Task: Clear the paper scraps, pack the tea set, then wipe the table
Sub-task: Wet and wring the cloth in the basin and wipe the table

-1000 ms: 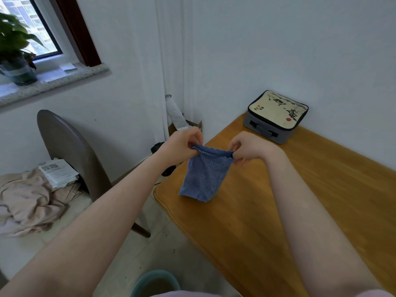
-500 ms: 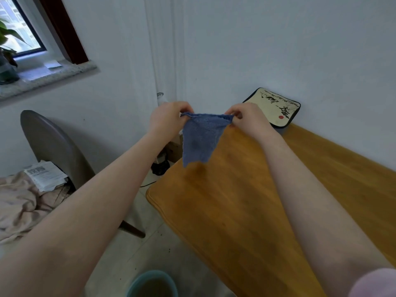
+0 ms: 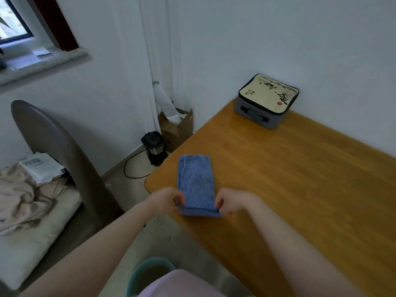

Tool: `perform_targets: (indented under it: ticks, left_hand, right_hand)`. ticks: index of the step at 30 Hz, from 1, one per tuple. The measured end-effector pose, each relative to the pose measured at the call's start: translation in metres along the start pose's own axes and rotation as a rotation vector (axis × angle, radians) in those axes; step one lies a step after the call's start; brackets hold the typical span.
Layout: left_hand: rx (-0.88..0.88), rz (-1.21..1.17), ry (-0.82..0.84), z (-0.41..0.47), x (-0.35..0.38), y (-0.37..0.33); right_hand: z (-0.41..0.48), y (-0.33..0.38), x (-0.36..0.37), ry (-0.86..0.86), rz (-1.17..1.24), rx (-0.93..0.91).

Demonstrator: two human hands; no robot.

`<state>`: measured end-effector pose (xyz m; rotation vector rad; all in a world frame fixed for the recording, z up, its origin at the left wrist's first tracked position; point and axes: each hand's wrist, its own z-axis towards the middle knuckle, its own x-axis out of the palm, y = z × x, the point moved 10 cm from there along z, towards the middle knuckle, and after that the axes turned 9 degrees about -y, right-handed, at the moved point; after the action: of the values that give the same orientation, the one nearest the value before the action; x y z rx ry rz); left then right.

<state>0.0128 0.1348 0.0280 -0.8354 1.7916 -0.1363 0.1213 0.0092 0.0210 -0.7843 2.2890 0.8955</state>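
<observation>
A blue cloth (image 3: 196,182) lies spread flat on the wooden table (image 3: 289,179) near its left corner, its near edge folded over. My left hand (image 3: 169,199) pinches the near left corner of that edge. My right hand (image 3: 232,202) pinches the near right corner. The grey tea set case (image 3: 266,100) with a cream printed lid stands zipped shut at the far end of the table against the wall.
A teal bin (image 3: 150,273) stands on the floor below my arms. A brown chair (image 3: 55,151) with cloth and papers is at the left. A black appliance (image 3: 154,147) and a cardboard box (image 3: 176,127) sit on the floor by the wall.
Both hands have come down and toward me, laying the blue cloth from hanging in the air to flat on the table. The view has tilted down.
</observation>
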Motion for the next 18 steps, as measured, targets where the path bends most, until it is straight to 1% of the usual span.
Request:
perform_targets:
  ticks: [5,7,10,16,18]
  left_hand:
    - [-0.041,-0.153,0.223,-0.017,0.053,0.008]
    - [-0.044,-0.189,0.248,-0.015,0.051,0.009]
    - [-0.063,-0.276,0.140,0.002,0.021,0.009]
    - [-0.148,-0.294,-0.210,0.053,-0.047,0.017]
    - [-0.206,-0.388,-0.290,0.068,-0.055,0.023]
  right_hand:
    - [-0.010,-0.005,0.049,0.257,0.034,0.057]
    - [-0.011,-0.006,0.045,0.277,0.061,0.066]
    - [-0.001,-0.007,0.011,0.130,0.105,0.048]
    - [0.043,-0.025,-0.070,-0.299,0.224,0.070]
    - [0.061,-0.029,-0.086,-0.377,0.261,0.093]
